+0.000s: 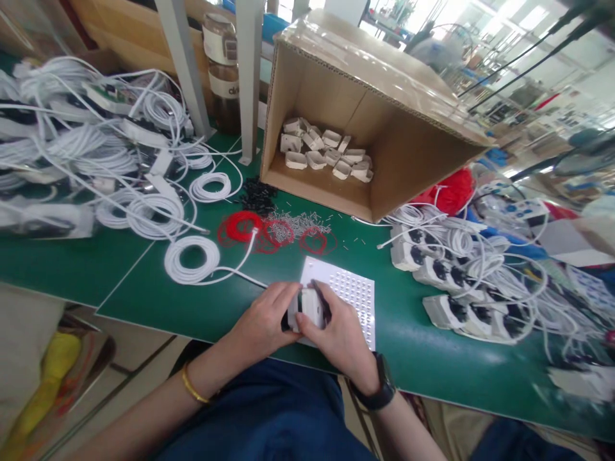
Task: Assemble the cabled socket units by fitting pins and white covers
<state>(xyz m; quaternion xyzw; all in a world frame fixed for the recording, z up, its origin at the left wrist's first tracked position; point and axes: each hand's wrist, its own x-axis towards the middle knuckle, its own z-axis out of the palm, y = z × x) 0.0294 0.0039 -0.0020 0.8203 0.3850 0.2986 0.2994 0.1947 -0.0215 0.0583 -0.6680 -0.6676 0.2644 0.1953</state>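
Both hands hold a small white plastic housing [311, 308] with dark parts at its sides. My left hand [270, 318] is closed round its left side. My right hand [342, 326] grips its right side, with the thumb across the near face. A white cable [240, 273] runs from near the left hand to a coiled cable [192, 260] on the left. Beneath the hands lies a white sheet [353, 291] dotted with rows of small round pieces. The fingers hide much of the housing.
A cardboard box [403, 153] on its side holds several white shells [331, 153]. Before it lie small screws [300, 227], red wire loops [243, 227] and black bits [258, 195]. Cable bundles [91, 153] crowd the left; white-and-black units [444, 275] stand right. Metal posts [248, 83] rise behind.
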